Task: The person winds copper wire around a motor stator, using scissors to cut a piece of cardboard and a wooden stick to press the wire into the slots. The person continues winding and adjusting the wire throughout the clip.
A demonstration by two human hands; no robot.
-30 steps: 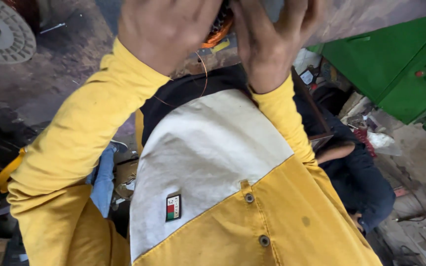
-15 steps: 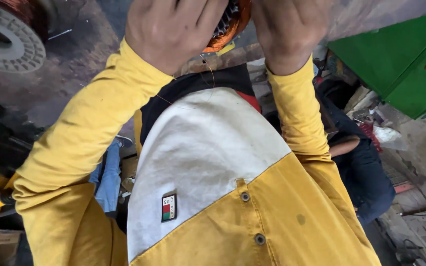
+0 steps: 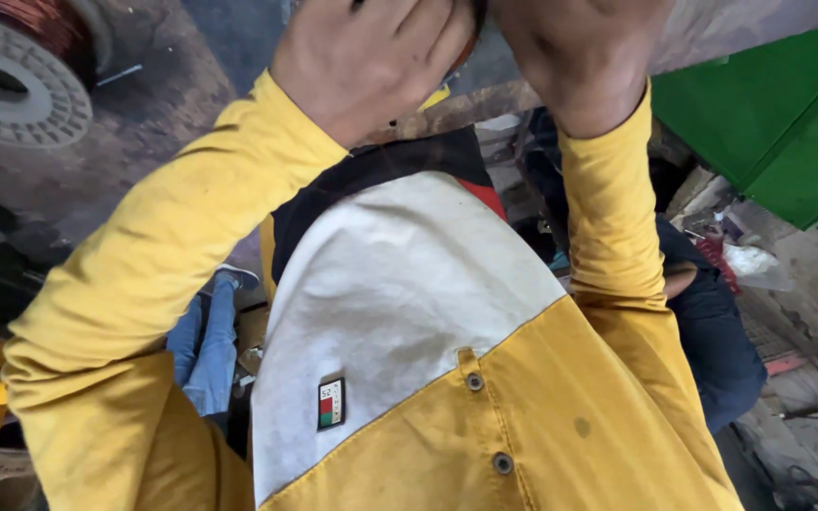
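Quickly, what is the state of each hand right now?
Left hand: raised, fingers curled, touching an orange object; a firm grip cannot be told.
Right hand: raised beside it; fingers out of view, cannot be told.

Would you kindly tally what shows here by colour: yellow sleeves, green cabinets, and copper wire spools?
Yellow sleeves: 2, one behind the left hand at, one behind the right hand at
Green cabinet: 1
Copper wire spool: 1
Total: 4

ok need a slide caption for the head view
Both hands, left hand and right hand, raised together at the frame's top in yellow sleeves, wire spool and green cabinet beyond.
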